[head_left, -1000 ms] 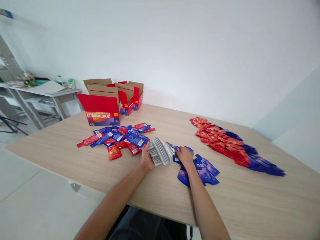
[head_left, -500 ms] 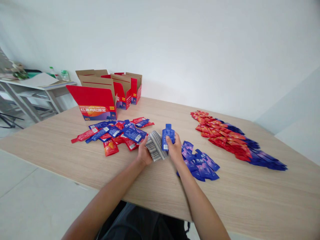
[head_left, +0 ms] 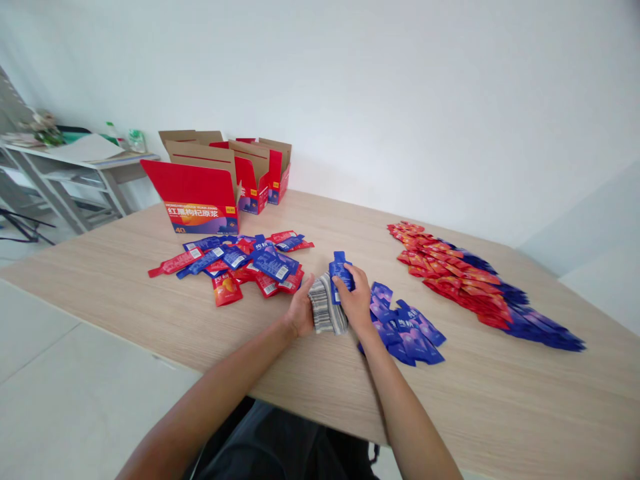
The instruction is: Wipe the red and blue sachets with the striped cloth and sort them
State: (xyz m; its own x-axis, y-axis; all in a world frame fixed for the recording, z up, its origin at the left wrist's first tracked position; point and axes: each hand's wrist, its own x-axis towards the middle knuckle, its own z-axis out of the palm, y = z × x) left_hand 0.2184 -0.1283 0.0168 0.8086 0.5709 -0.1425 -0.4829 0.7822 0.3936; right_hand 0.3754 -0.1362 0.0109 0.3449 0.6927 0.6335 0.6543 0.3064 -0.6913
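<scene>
My left hand [head_left: 301,309] is closed on one side of a folded grey-striped cloth [head_left: 324,308] above the table. In my right hand [head_left: 359,299] is a blue spouted pouch [head_left: 339,268], gripped between thumb and fingers, its spout end up. The pouch's lower part lies against the cloth. Just right of my right wrist, several blue pouches [head_left: 413,335] lie overlapping on the table. Left of my left hand is a loose pile of mixed red and blue pouches [head_left: 273,263], many with barcodes showing.
Open red cartons [head_left: 200,217] stand at the back left of the wooden table [head_left: 480,407]. Long overlapping rows of red pouches [head_left: 460,283] and blue pouches [head_left: 543,325] lie on the right. A side desk [head_left: 107,163] holds papers and a bottle; a white wall is behind.
The blue pouch has come down against the cloth, its lower part now touching it. My view has shifted slightly, so the table things appear a little further right.
</scene>
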